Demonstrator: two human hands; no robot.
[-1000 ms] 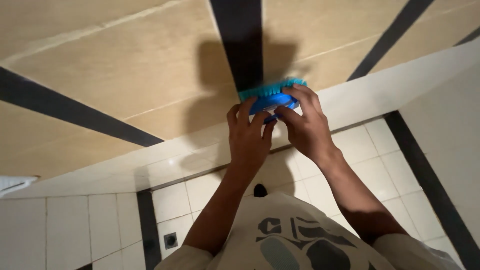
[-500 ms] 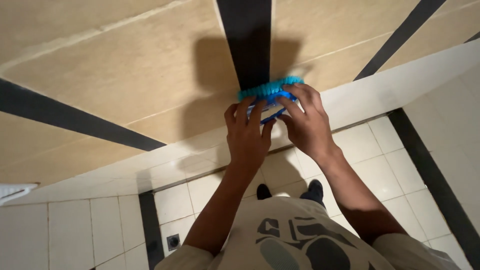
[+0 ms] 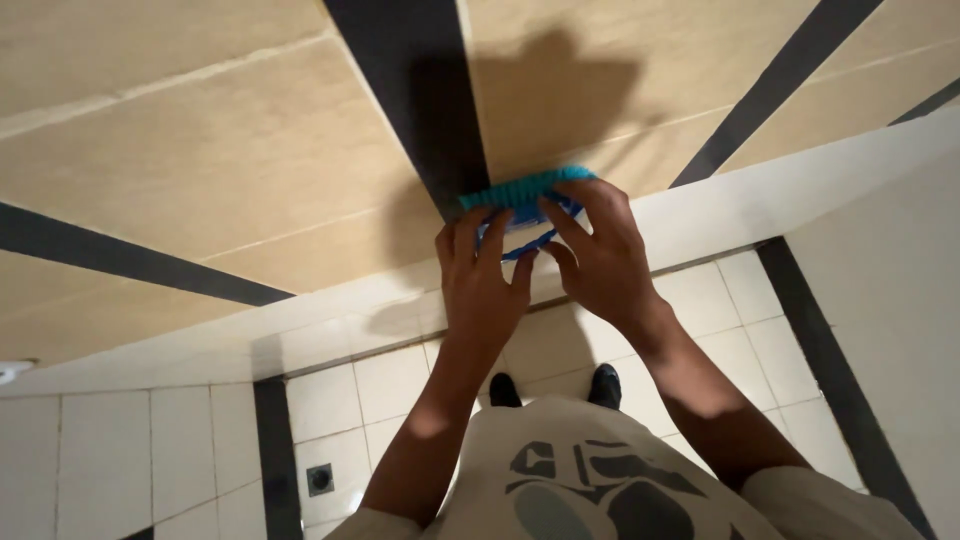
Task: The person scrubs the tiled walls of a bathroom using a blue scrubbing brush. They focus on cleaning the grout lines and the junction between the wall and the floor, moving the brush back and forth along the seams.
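A blue scrub brush with teal bristles is pressed against the beige tiled wall, right beside a dark vertical stripe. My left hand grips its lower left side with the fingers spread over the back. My right hand holds its right side, fingers curled over the top. Both hands cover most of the brush body, and only the bristle edge and part of the blue handle loop show.
A white ledge runs below the brush along the wall's base. Beneath it lies a white tiled floor with dark strips and a small square drain. My dark shoes stand under the hands. A white wall is at right.
The hands and the brush have stayed in about the same spot on the wall beside the dark stripe, with the same grip. The view has shifted slightly.
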